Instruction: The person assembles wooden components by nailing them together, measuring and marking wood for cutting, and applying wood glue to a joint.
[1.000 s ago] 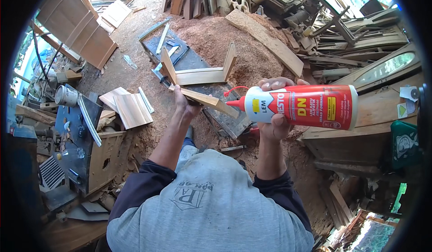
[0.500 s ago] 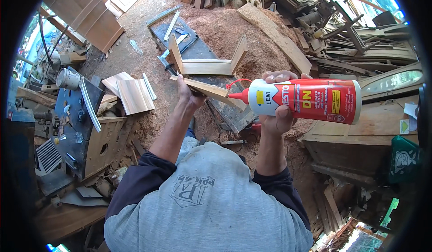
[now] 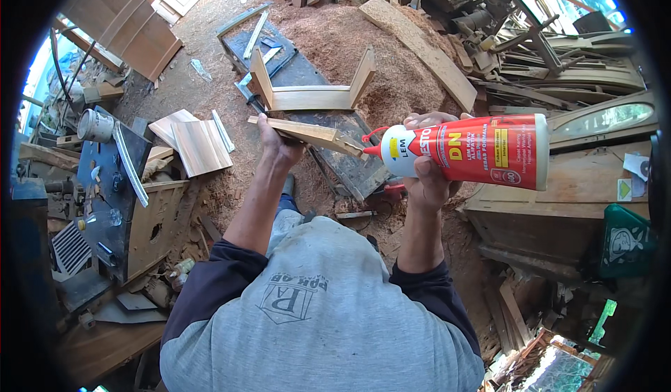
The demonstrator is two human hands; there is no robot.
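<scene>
My left hand (image 3: pixel 280 142) is closed round a short wooden board (image 3: pixel 311 132), its end pointing right. In my right hand (image 3: pixel 429 175) lies a red and white glue bottle (image 3: pixel 489 151), held nearly level with its red nozzle toward the left. The nozzle tip meets or nearly meets the board's right end; I cannot tell if they touch. A red cap on a thin strap hangs beside the nozzle. Just beyond, a three-sided wooden frame (image 3: pixel 311 99) stands on a dark workbench (image 3: pixel 300 70).
Two wooden panels (image 3: pixel 203 147) lie left of the bench. Further left stands a dark cabinet (image 3: pixel 105 182) with a white tub (image 3: pixel 96 125) on it. A long plank (image 3: pixel 419 53) rests on sawdust at the far right. A wooden case (image 3: pixel 531 217) is at my right.
The board's right end has come closer to the nozzle tip, and the bottle has tilted slightly. The whole view has shifted a little. Both hands keep their holds.
</scene>
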